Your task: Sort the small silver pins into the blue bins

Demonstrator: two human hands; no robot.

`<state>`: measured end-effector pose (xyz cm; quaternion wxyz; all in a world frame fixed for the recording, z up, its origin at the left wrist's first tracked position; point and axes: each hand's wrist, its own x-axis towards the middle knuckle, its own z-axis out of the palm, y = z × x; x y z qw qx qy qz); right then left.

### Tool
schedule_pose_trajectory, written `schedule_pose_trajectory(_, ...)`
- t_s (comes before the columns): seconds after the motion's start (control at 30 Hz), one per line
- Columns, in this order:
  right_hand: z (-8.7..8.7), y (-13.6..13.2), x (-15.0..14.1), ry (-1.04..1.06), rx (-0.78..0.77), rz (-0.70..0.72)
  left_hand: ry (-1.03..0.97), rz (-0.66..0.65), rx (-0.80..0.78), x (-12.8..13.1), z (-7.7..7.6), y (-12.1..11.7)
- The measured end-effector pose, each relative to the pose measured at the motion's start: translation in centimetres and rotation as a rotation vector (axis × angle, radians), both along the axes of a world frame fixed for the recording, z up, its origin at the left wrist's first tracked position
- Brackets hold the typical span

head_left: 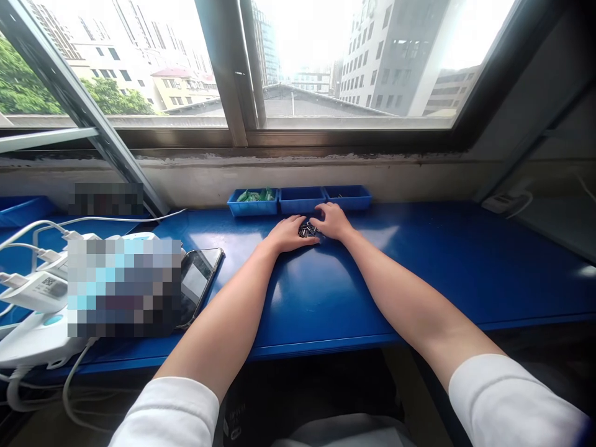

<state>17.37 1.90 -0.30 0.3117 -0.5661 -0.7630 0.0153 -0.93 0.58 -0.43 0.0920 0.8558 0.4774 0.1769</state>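
A small heap of short metal pieces (307, 230), like screws or pins, lies on the blue tabletop (321, 292). My left hand (289, 234) curves around the heap's left side, its thumb stretched along the near edge and its fingers along the far one. On the opposite side, my right hand (333, 221) is cupped with thumb and fingers apart, close to the pieces. Whether any piece is under its fingertips is too small to make out. Just beyond the hands stand a left blue bin (252, 209) with green contents, a middle bin (302, 203) and a right bin (356, 202).
A phone (201, 279) lies left of my left forearm. Beside it are a white power strip (32, 344) with plugged-in chargers and cables, and a blurred-out item. A metal frame post (93, 118) rises at the left. The window wall (200, 180) bounds the table's far side.
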Motion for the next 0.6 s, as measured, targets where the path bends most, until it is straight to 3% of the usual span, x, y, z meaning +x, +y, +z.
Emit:
schedule_pose_trajectory(0.13, -0.4, 0.0, -0.3, -0.074, -0.127, 0.073, 0.040, -0.009, 0.001, 0.1, -0.1, 0.2)
schedule_pose_trajectory(0.27, -0.5, -0.1, -0.4, -0.058, -0.158, 0.133, 0.073, -0.018, -0.018, 0.3, -0.3, 0.5)
schedule_pose_trajectory(0.6, -0.6, 0.2, -0.3, 0.049, -0.197, 0.115, 0.063, -0.041, -0.035, 1.1, 0.0, 0.3)
